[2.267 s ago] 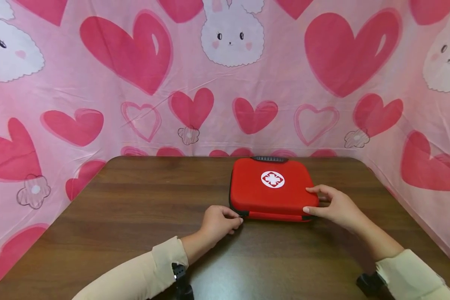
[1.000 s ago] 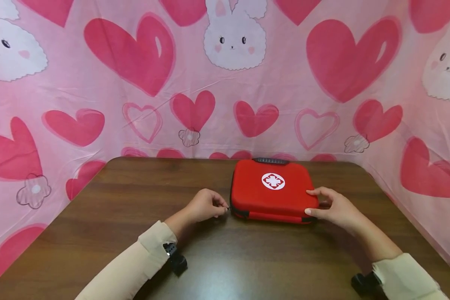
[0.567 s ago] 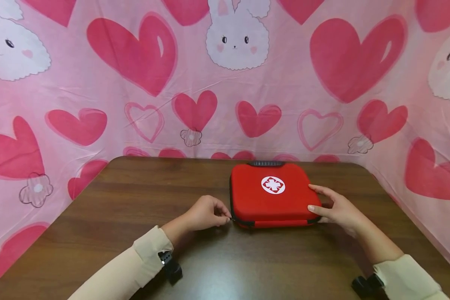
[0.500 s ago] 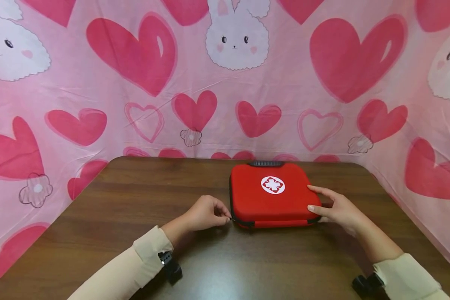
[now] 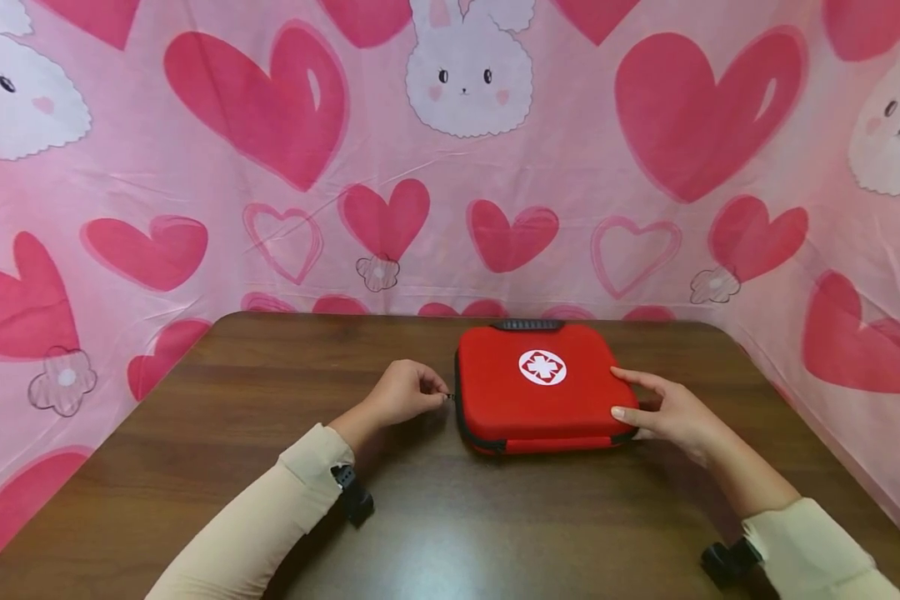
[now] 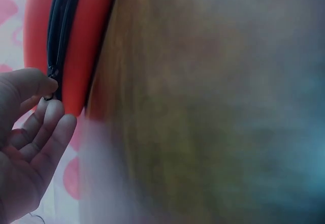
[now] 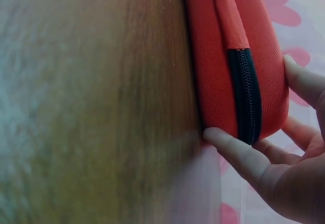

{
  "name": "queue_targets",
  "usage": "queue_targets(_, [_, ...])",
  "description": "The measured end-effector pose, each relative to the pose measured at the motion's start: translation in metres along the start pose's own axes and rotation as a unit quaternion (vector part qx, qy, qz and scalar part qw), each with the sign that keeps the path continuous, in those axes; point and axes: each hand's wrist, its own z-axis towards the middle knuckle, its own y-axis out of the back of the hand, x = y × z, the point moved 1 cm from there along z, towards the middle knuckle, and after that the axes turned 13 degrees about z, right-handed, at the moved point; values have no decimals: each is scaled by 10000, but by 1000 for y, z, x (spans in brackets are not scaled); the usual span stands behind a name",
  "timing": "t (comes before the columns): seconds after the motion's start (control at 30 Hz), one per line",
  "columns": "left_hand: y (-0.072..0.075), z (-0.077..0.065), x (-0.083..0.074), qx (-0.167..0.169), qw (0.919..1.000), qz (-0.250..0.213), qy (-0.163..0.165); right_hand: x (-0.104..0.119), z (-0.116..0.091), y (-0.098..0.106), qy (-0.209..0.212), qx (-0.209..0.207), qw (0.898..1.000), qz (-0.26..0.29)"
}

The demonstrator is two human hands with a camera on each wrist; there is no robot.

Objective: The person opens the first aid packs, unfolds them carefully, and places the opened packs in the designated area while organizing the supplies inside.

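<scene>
The left hand (image 5: 401,396) pinches a small zip pull (image 5: 451,397) between thumb and fingertip, and it now stands partway along the left side of the red case (image 5: 536,396), farther back than the front-left corner where it was half a second ago. That suggests the zip (image 6: 62,36) is being worked along this side, though the left wrist view is too dim and blurred to say whether the teeth behind it are joined or parted. The case lies flat on the table (image 5: 285,383), lid down over it, black handle (image 5: 527,325) at the far edge. The right hand (image 5: 671,412) still grips its right side near the front corner, presumably steadying it.
</scene>
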Motion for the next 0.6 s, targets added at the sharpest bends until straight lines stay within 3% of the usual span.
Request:
queue_targets(0.3, [-2, 24, 13, -190, 9993, 177, 287, 1, 2, 5, -77, 171, 9998, -43])
queue_targets(0.6, [2, 35, 27, -290, 9976, 226, 584, 3, 6, 9, -172, 320, 9993, -121])
